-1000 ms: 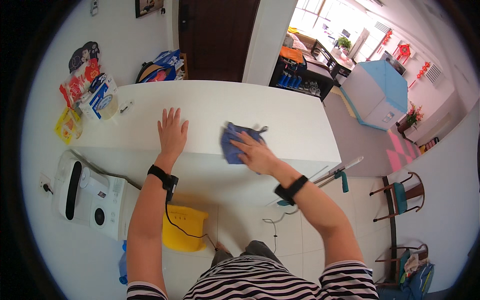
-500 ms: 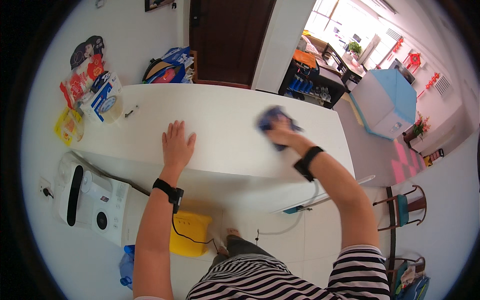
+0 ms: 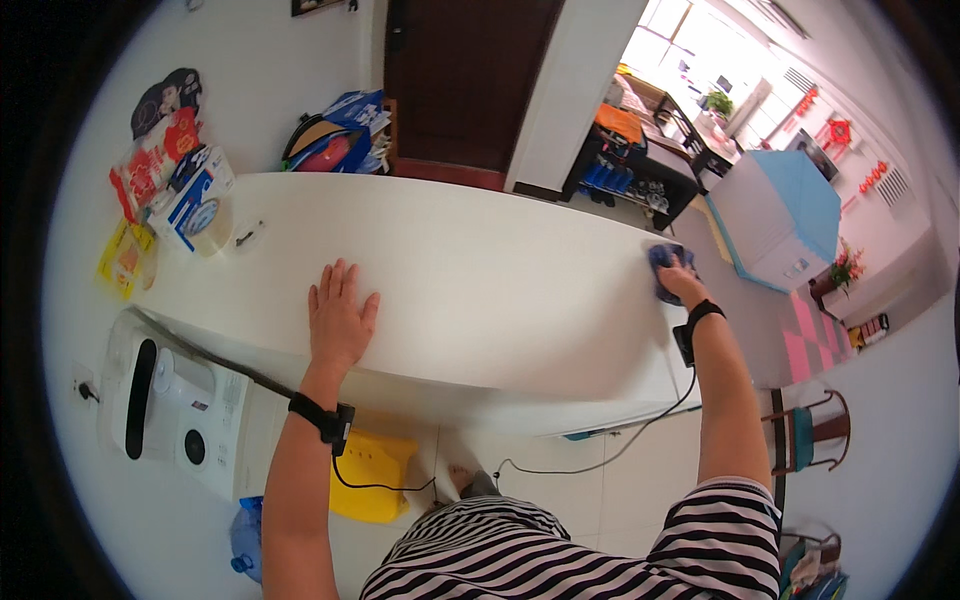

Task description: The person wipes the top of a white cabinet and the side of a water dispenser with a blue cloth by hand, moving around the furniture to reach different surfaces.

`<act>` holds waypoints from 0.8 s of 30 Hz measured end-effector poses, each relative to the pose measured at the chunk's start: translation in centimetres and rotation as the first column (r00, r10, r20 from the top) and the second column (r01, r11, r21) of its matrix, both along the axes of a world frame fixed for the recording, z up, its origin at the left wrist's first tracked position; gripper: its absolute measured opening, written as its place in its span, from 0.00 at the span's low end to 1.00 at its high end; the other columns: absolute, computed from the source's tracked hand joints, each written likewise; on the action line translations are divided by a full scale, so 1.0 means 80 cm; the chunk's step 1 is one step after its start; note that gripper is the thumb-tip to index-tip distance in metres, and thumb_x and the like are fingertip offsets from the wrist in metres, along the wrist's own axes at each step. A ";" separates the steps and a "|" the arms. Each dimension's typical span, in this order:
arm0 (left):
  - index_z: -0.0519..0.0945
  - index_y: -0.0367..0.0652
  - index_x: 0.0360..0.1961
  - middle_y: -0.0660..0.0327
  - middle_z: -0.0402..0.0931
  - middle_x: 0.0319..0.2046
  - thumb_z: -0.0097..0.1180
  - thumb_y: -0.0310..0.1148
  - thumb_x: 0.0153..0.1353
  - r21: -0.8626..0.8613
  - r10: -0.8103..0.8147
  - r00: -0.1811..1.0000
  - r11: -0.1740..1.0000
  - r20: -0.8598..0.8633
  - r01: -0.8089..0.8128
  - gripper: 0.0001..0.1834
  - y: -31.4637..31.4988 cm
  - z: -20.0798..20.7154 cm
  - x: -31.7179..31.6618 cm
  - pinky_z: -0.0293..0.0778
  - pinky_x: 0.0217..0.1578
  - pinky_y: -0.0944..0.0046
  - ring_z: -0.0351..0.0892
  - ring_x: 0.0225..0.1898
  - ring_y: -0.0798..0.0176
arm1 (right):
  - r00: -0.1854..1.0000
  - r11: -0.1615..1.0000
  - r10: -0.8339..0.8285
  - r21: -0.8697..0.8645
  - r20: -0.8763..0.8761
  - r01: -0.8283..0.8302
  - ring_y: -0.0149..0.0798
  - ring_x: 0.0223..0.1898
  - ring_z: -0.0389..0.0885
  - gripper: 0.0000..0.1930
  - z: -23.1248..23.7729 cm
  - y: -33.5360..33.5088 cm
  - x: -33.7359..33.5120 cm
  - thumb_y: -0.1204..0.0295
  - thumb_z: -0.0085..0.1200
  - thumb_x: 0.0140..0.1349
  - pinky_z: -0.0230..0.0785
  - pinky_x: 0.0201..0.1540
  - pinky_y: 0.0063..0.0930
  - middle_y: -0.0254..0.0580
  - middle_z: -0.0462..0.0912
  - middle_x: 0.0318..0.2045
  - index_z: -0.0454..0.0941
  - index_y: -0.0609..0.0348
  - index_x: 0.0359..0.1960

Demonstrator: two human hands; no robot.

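A long white countertop stretches across in front of me. At its far right end my right hand presses a bunched dark blue cloth against the surface, fingers closed over it. My left hand lies flat on the left half of the counter, fingers spread, holding nothing. Each wrist wears a black band with a small box and a cable. Left of that hand lies a small dark object, too small to name, beside a roll of clear tape.
A box, a red bag and a yellow packet crowd the counter's left end. Below stand a white water dispenser, a yellow stool and a blue bottle. Chairs line the right wall.
My right hand has slid the cloth rightward across the counter to its right end. The left hand stays flat on the counter. The view has shifted slightly.
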State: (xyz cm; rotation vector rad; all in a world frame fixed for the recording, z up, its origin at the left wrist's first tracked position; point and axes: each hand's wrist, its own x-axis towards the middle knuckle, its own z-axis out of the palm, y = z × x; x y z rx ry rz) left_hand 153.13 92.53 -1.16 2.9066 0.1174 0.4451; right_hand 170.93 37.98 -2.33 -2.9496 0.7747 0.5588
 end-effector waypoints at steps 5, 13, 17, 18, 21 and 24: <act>0.61 0.40 0.58 0.54 0.53 0.62 0.42 0.45 0.61 -0.028 -0.036 0.998 0.999 0.043 0.037 0.28 -0.017 0.001 0.011 0.44 0.63 0.51 0.48 0.65 0.53 | 0.965 0.958 0.242 -0.131 -0.097 -0.254 0.54 0.67 0.33 0.26 0.004 -0.067 0.070 0.52 0.24 0.65 0.33 0.65 0.54 0.40 0.44 0.67 0.50 0.37 0.64; 0.60 0.39 0.59 0.50 0.57 0.60 0.44 0.43 0.61 -0.067 -0.037 0.997 0.997 0.069 0.042 0.28 -0.010 0.002 0.007 0.47 0.61 0.49 0.51 0.63 0.50 | 0.613 0.589 0.776 0.178 0.150 -0.789 0.59 0.66 0.38 0.36 0.048 0.344 0.023 0.55 0.44 0.57 0.37 0.64 0.54 0.55 0.40 0.65 0.45 0.47 0.66; 0.54 0.37 0.62 0.45 0.51 0.62 0.40 0.45 0.64 -0.212 -0.061 0.944 0.968 0.324 0.135 0.31 0.002 -0.009 0.016 0.45 0.61 0.49 0.48 0.64 0.46 | 0.429 0.382 0.878 0.230 0.212 -0.895 0.55 0.67 0.32 0.35 0.062 0.478 -0.059 0.52 0.42 0.59 0.37 0.61 0.63 0.53 0.36 0.66 0.45 0.46 0.66; 0.51 0.36 0.63 0.44 0.49 0.62 0.38 0.46 0.64 -0.194 -0.056 0.925 0.971 0.376 0.137 0.32 -0.002 -0.007 0.017 0.44 0.61 0.49 0.46 0.64 0.44 | 0.384 0.327 0.895 0.252 0.226 -0.911 0.53 0.68 0.31 0.35 0.059 0.486 -0.073 0.53 0.42 0.59 0.34 0.61 0.63 0.52 0.35 0.67 0.44 0.45 0.66; 0.48 0.38 0.64 0.47 0.45 0.64 0.33 0.52 0.65 -0.175 -0.064 0.897 0.972 0.438 0.155 0.35 0.013 -0.007 0.010 0.41 0.62 0.49 0.43 0.65 0.44 | 0.210 0.161 0.962 0.259 0.175 -0.952 0.48 0.68 0.31 0.34 0.071 0.484 -0.121 0.52 0.41 0.59 0.30 0.62 0.60 0.46 0.36 0.67 0.45 0.40 0.66; 0.47 0.40 0.64 0.49 0.44 0.65 0.28 0.57 0.64 -0.242 -0.014 0.924 0.964 0.382 0.115 0.37 0.010 -0.010 0.009 0.40 0.62 0.49 0.41 0.66 0.45 | 0.211 0.165 0.963 0.251 0.170 -0.954 0.44 0.68 0.32 0.33 0.063 0.421 -0.096 0.50 0.41 0.59 0.31 0.62 0.60 0.43 0.36 0.68 0.47 0.37 0.65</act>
